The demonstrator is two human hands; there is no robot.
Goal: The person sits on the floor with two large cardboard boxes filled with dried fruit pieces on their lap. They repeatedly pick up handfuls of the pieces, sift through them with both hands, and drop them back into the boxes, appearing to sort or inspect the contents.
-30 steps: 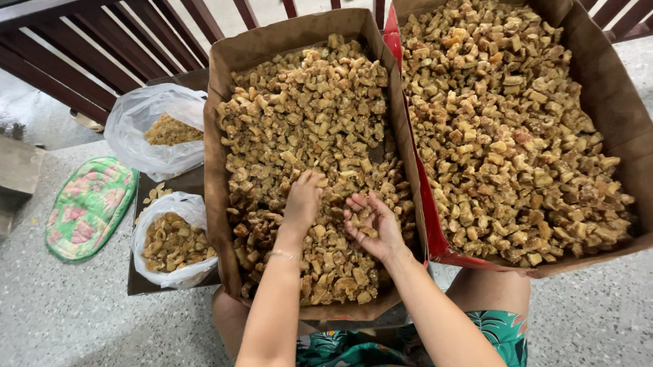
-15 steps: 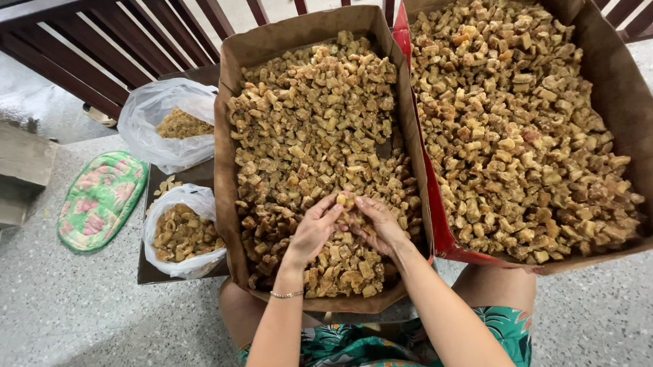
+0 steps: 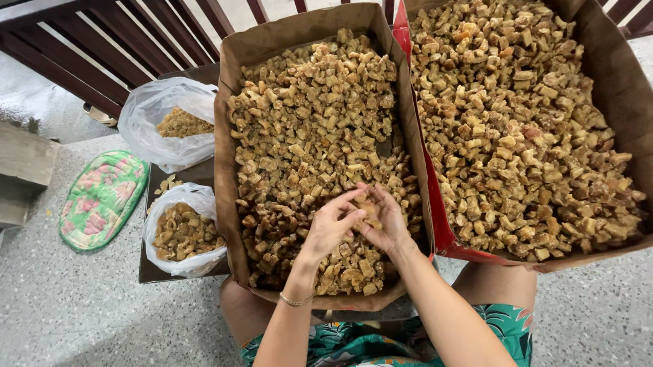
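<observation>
Both hands meet over the near end of the left brown cardboard box (image 3: 237, 136) of golden-brown fried chunks (image 3: 316, 139): left hand (image 3: 329, 225) and right hand (image 3: 383, 219) curl around a few pieces; two clear plastic bags (image 3: 183, 241) on the floor hold little, most chunks remain boxed

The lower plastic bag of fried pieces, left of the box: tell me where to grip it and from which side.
Grip the lower plastic bag by its rolled-down white rim, coming from above. Its mouth lies open upward and the film is slack, so a side pinch would likely spill the fried pieces.
</observation>
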